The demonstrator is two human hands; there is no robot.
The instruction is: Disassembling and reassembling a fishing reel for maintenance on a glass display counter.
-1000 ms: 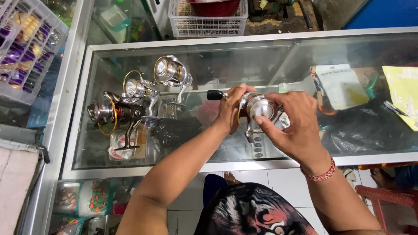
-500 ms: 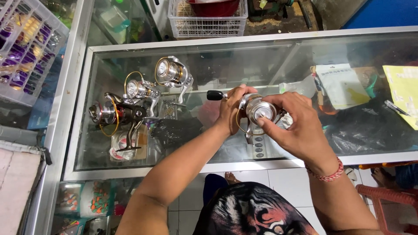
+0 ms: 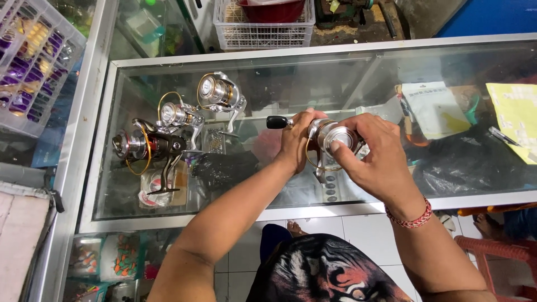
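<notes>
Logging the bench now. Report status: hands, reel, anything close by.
Left hand and right hand both grip the silver fishing reel above the glass counter. Three more reels stand at left, apart. Nothing blocks the hands.

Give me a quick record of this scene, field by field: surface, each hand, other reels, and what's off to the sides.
Surface: glass display counter
Left hand: grips silver spinning fishing reel by its body
Right hand: fingers on the reel's spool front
Other reels: three metallic spinning reels standing on the glass, left
Behind: white wire basket
Far left: grey plastic crate
</notes>
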